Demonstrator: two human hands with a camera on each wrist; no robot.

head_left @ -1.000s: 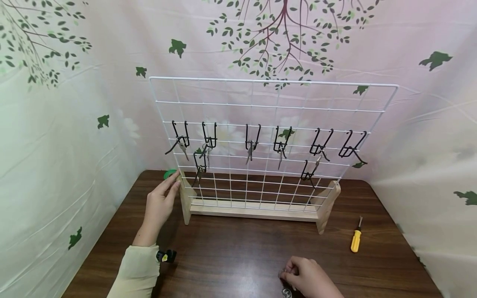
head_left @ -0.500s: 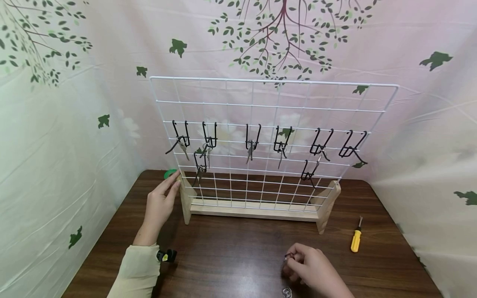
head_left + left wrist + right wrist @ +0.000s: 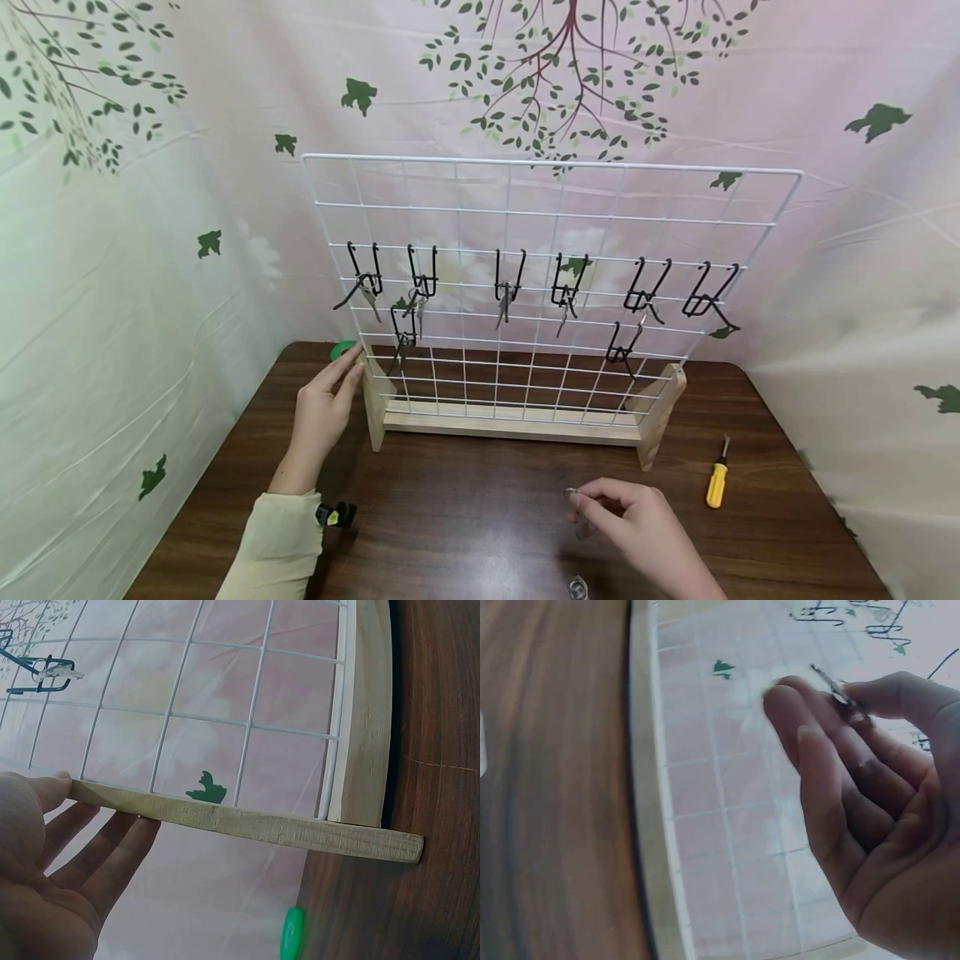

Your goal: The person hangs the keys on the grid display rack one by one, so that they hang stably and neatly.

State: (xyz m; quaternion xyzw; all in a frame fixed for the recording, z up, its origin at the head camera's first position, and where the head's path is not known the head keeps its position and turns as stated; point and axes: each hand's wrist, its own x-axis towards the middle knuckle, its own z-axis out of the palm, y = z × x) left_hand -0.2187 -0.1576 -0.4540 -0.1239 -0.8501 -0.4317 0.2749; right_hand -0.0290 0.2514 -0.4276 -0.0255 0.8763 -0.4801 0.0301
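Head view: the left hand (image 3: 324, 408) is laid with straight fingers against the wooden post (image 3: 371, 402) of the wire grid rack (image 3: 551, 215). A small metal key (image 3: 573, 500) is pinched by the right hand (image 3: 630, 521) above the surface (image 3: 465, 517), in front of the rack.

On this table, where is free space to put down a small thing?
The wooden table is bare between the rack's wooden base and the right hand, and also right of the yellow screwdriver. It is tighter at the front edge, where a small metal piece lies, and beside the left hand.
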